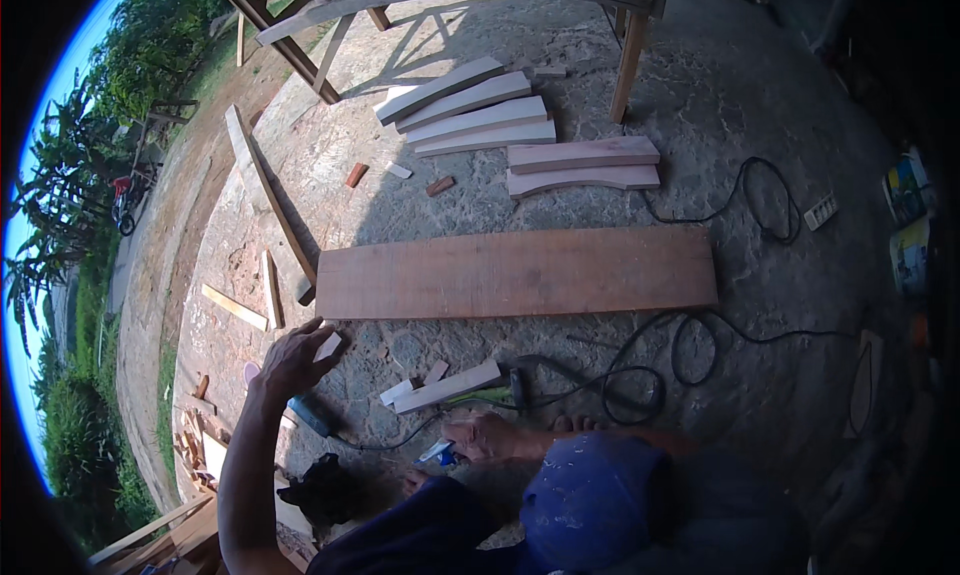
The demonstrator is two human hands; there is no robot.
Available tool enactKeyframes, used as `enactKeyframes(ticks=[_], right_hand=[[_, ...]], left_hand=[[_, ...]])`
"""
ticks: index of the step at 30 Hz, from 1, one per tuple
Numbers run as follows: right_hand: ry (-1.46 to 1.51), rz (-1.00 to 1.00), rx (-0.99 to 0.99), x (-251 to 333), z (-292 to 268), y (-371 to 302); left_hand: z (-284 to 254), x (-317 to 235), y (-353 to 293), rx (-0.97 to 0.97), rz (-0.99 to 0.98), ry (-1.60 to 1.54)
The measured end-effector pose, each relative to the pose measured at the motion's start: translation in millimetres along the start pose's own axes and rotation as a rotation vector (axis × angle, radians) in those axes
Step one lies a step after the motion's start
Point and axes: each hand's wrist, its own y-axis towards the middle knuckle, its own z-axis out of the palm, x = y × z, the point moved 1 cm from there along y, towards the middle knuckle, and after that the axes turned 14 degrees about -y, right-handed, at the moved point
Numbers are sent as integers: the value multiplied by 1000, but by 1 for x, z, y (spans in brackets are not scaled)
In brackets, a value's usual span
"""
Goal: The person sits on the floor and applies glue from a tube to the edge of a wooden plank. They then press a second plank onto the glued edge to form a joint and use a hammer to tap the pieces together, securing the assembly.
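Your left hand [295, 360] reaches out beyond the near left corner of the wide brown board [515, 275], its fingers grasping a small pale block [328, 346] just beside that corner. Your right hand [480, 437] is low near your blue-clad knee [598, 495], its fingers curled on a small blue-and-white object [438, 453]; you cannot tell from this view exactly what it is.

The board lies flat on the rough floor [400, 205] in front of you, running from left to right. Between it and your right hand, a pale wooden piece [448, 386] lies at a slant, with a shorter offcut [397, 392] by its left end. A teal tool [312, 415] rests below your left hand, and a dark bundle [325, 490] sits nearer you.

Beyond the board, four pale slats [475, 110] are fanned out, with two curved pieces [583, 167] to their right. A long narrow strip [268, 195] slants away from the board's left end, and a black cord [690, 350] loops across the floor at right.
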Motion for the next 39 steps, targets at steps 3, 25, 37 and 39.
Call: enactKeyframes(ticks=[3, 25, 37, 39], right_hand=[[478, 331, 68, 2, -50, -14], [-110, 343, 64, -97, -310, -15], [-785, 1003, 162, -305, -346, 91], [-807, 1032, 211, -311, -335, 94]], left_hand=[[9, 4, 8, 83, 72, -48], [64, -183, 129, 534, 402, -1537], [83, -41, 74, 303, 49, -1574], [93, -23, 60, 268, -10, -1625]])
